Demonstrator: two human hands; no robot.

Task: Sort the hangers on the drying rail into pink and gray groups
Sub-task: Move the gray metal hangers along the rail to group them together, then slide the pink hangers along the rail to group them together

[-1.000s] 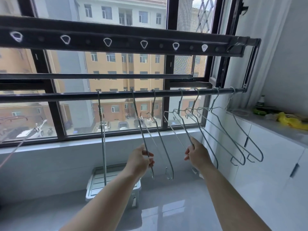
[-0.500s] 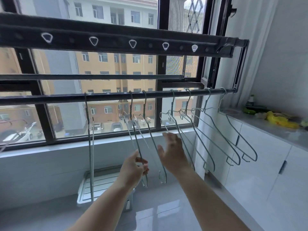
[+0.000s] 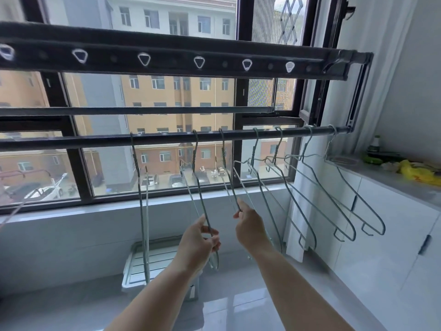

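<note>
Several gray wire hangers hang on the dark drying rail [image 3: 167, 139]. My left hand [image 3: 199, 242] is shut on the lower arm of one gray hanger [image 3: 198, 187] near the middle. Just to its right, my right hand [image 3: 249, 225] pinches the arm of the neighbouring gray hanger [image 3: 228, 177]. Further right, a group of gray hangers [image 3: 317, 187] fans out toward the rail's end. A lone gray hanger [image 3: 140, 199] hangs edge-on to the left. At the far left edge a pink hanger [image 3: 14, 211] shows only partly.
A perforated upper rail [image 3: 167, 60] runs above head height. A white folding stool [image 3: 152, 263] stands on the floor under the window. White cabinets with a gray countertop [image 3: 393, 185] line the right wall, carrying a yellow bag [image 3: 417, 174] and a bottle [image 3: 375, 143].
My right hand left the hanger further right, swung left with fingers apart, and now pinches the hanger beside the one in my left hand. My left hand kept its grip.
</note>
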